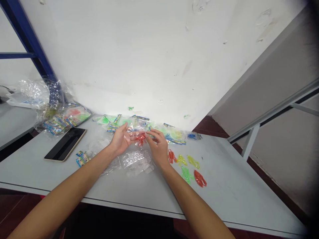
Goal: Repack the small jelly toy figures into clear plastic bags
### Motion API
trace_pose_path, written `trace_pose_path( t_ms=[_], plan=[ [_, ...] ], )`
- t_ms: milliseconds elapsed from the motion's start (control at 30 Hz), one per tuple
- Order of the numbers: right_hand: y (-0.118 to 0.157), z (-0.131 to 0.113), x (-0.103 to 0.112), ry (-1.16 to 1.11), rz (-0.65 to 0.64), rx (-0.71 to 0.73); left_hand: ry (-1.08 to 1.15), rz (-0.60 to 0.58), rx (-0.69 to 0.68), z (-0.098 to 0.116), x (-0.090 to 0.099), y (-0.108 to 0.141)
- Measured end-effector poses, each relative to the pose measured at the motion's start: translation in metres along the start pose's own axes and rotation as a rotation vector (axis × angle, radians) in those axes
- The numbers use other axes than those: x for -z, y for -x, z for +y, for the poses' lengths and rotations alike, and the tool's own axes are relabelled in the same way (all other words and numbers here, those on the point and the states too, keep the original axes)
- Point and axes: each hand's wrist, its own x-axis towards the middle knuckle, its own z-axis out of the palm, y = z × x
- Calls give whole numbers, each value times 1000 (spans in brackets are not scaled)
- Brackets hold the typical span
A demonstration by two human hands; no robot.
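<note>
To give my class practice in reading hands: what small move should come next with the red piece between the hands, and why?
Probably curl the fingers of the left hand to steady the red piece: that palm is open and turned up, its fingertips close to the piece, while the right hand has its fingers bent in from the other side.

White wall (139,59) fills upper middle, scuffed, small chips. Darker wall (281,63) at right, in shade. Blue metal frame (30,33) upper left. Grey-white tabletop (239,186) spans lower frame, dark line along front edge. Grey metal rail (279,109) with brace, right. Dark red tiled floor (211,127) beyond tabletop.
</note>
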Motion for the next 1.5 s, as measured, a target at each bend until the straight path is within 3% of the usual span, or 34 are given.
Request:
trace_pose_path(
  t_ms=[367, 767, 1300, 1500],
  plan=[
    [2, -3, 0, 82, -9, 111, -167, -161, -48, -6, 2, -1],
    [3, -6, 0, 103, 8, 205, -237, -129, -79, -8, 1, 1],
    [1, 0, 0, 151, -50, 179, -341, -189, -136, -9, 5, 1],
    [1, 2, 1, 236, -42, 273, -334, -174, -134, -12, 0, 2]
  ],
)
